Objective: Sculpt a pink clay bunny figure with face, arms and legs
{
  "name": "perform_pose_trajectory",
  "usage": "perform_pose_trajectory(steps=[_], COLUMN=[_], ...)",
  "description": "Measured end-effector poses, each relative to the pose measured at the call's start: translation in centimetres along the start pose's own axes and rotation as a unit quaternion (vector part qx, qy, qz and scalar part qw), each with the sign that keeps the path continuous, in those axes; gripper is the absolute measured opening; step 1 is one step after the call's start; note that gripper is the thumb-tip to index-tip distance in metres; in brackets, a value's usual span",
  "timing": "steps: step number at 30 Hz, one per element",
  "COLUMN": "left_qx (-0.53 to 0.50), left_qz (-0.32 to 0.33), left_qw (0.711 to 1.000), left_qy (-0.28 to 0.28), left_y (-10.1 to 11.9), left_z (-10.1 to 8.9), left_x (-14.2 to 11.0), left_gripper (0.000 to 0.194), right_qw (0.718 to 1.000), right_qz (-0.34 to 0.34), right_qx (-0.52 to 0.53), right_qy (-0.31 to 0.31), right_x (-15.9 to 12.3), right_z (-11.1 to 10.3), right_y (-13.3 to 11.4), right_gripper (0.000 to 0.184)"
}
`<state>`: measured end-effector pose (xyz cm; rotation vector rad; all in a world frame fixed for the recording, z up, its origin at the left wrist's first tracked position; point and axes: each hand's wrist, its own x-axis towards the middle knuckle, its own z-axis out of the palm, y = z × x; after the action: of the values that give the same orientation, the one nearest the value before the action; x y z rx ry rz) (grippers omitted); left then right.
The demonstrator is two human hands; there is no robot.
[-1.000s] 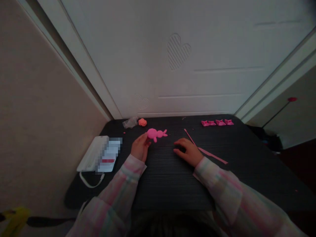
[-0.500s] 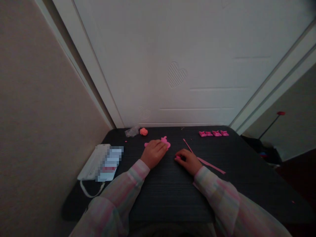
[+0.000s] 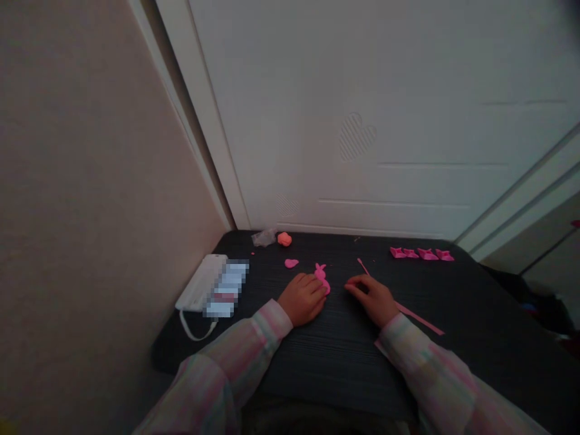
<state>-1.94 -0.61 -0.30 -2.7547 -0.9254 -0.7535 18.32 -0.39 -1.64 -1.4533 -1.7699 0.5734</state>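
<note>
A pink clay figure (image 3: 320, 274) with two ear-like points lies on the dark table, its lower left part covered by my left hand (image 3: 303, 299). The fingers of that hand curl over it and hold it against the tabletop. To the right, my right hand (image 3: 372, 297) rests with thumb and forefinger pinched together; whatever lies between the tips is too small to tell. A flat pink clay piece (image 3: 291, 263) lies beyond my left hand. Partly under my right hand runs a thin pink strip (image 3: 422, 319), with a narrow pink end (image 3: 362, 266) showing past the fingers.
Several folded pink pieces (image 3: 426, 254) stand in a row at the back right. An orange clay lump (image 3: 284, 239) sits beside a clear wrapper (image 3: 264, 238). At left lie a phone (image 3: 228, 290) and a white cabled device (image 3: 202, 284). A white panel (image 3: 294, 151) rises behind the table.
The view has swung left. My left hand has come nearer with the clay figure, leaving the flat pink piece uncovered. The pink bit seen at my right fingertips no longer shows.
</note>
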Motion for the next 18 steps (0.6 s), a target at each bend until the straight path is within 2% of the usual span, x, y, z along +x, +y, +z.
perform_pose_trajectory(steps=[5,10,14,18], left_qx=[-0.020,-0.032,-0.037,-0.043], left_qz=[-0.037,-0.110,-0.160,-0.212], left_qw=[0.998,0.988,0.977,0.960], left_qy=[0.043,0.100,0.135,0.177], left_y=[0.8,0.0,-0.7,-1.6], left_z=[0.4,0.6,0.8,1.0], left_x=[0.2,0.4,0.2,-0.2], left_gripper=[0.018,0.020,0.017,0.017], right_qw=[0.999,0.996,0.992,0.986], right_qz=[-0.001,0.008,0.038,0.085], right_qx=[0.011,0.026,0.047,0.072], right_qy=[0.042,0.086,0.112,0.125], right_x=[0.1,0.8,1.8,2.2], right_z=[0.4,2.4,3.5,3.2], right_y=[-0.2,-0.7,-0.7,-0.1], right_gripper=[0.020,0.023,0.027,0.028])
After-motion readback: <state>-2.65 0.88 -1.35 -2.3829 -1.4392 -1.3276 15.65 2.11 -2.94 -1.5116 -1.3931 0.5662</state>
